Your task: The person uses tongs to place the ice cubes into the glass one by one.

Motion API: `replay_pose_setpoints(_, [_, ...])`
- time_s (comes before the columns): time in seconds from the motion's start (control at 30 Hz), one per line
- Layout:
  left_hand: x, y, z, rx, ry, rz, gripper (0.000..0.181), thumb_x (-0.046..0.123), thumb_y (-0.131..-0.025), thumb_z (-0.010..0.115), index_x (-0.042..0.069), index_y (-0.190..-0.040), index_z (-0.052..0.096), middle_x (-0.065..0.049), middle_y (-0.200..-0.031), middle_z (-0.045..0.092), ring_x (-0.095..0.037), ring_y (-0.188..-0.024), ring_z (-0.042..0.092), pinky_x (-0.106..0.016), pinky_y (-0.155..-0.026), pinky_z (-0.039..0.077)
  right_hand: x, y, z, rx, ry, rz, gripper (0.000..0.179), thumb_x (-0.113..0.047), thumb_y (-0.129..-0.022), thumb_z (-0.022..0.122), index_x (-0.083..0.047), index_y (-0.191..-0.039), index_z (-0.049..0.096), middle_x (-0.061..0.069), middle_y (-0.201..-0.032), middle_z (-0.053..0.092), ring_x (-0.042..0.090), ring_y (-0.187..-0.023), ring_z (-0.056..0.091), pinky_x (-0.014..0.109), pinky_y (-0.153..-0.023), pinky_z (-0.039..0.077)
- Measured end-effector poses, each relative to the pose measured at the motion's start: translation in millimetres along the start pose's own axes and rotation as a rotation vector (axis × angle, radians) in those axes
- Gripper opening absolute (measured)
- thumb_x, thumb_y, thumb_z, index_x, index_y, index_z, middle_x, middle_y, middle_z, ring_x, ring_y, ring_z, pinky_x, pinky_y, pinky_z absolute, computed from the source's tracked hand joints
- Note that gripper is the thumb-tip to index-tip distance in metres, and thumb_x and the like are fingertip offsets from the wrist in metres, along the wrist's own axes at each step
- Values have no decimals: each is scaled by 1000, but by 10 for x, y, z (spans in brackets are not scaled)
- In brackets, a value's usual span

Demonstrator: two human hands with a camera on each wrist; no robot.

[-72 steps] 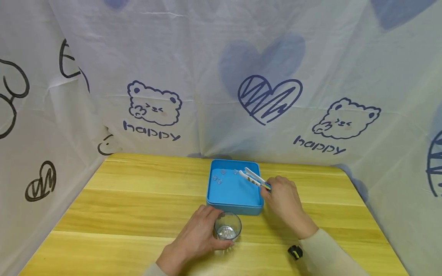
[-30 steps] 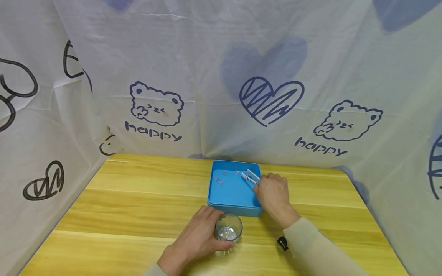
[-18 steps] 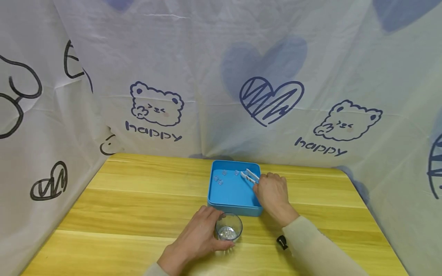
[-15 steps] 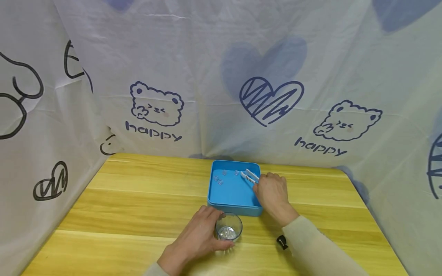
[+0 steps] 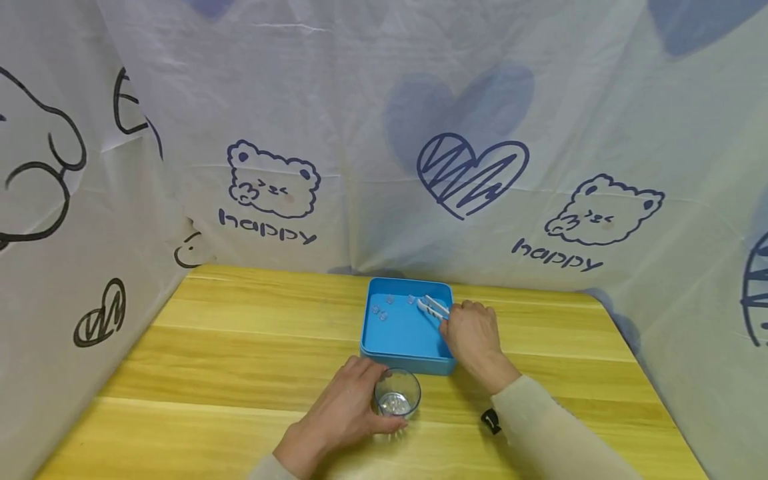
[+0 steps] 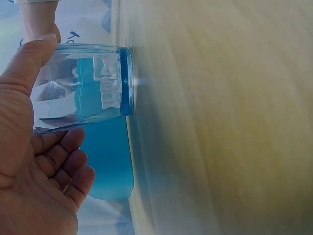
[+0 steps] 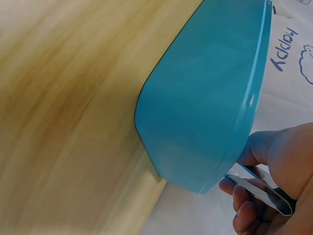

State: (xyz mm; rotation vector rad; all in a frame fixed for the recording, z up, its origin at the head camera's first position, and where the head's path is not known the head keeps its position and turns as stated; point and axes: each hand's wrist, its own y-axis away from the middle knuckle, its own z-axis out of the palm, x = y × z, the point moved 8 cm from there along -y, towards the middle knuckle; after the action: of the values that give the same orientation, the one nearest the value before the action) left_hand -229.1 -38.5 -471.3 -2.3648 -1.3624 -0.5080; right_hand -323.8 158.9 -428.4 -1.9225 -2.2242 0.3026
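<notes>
My left hand holds a clear drinking glass, thumb on the near side and fingers round the far side. The glass stands upright on the table, with several clear pieces like ice cubes at its bottom. In my right hand is a pair of small tongs, white at the tips and bent metal at the grip. Their tips reach into a shallow blue box, close beside a clear cube. Several more clear cubes lie toward the box's left side.
The box stands on a wood-grain table, just beyond the glass. A small black object shows beside my right sleeve. A white printed cloth hangs behind the table and along its sides.
Since the earliest frame my right hand has moved left, bringing the tongs lower into the box. Over the last half second the tongs' tips have drawn slightly closer together. My left hand stays on the glass.
</notes>
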Motion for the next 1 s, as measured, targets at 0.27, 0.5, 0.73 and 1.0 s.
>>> replay_pose_setpoints(0.27, [10, -1, -13, 9, 3, 11, 84, 63, -79, 86, 9, -139, 61, -2, -138, 63, -19, -117, 55, -43, -107, 52, -26, 96, -22, -41, 1, -10, 29, -27, -96, 74, 0, -85, 70, 7, -73, 55, 25, -71, 52, 38, -65, 44])
replay_pose_setpoints(0.5, [4, -5, -3, 5, 12, 3, 86, 63, -79, 86, 10, -141, 60, -2, -140, 63, -19, -118, 55, -43, -107, 51, -46, 180, -68, -28, -25, -36, 28, -25, -95, 74, -2, -79, 66, 6, -71, 54, 25, -68, 50, 36, -61, 38])
replay_pose_setpoints(0.73, [-8, -6, 16, 5, 13, 0, 86, 64, -79, 85, 10, -141, 60, -2, -140, 63, -19, -119, 54, -43, -107, 51, -45, 188, -37, -18, -23, -33, 31, -27, -95, 76, -2, -80, 66, 6, -71, 54, 25, -69, 51, 37, -62, 40])
replay_pose_setpoints(1.0, [-16, 1, 14, 10, 11, 1, 88, 64, -78, 86, 9, -142, 60, -2, -140, 63, -19, -118, 55, -43, -107, 51, -47, 212, -44, 21, -36, -51, 30, -25, -94, 77, -2, -78, 65, 5, -70, 52, 25, -68, 51, 37, -62, 40])
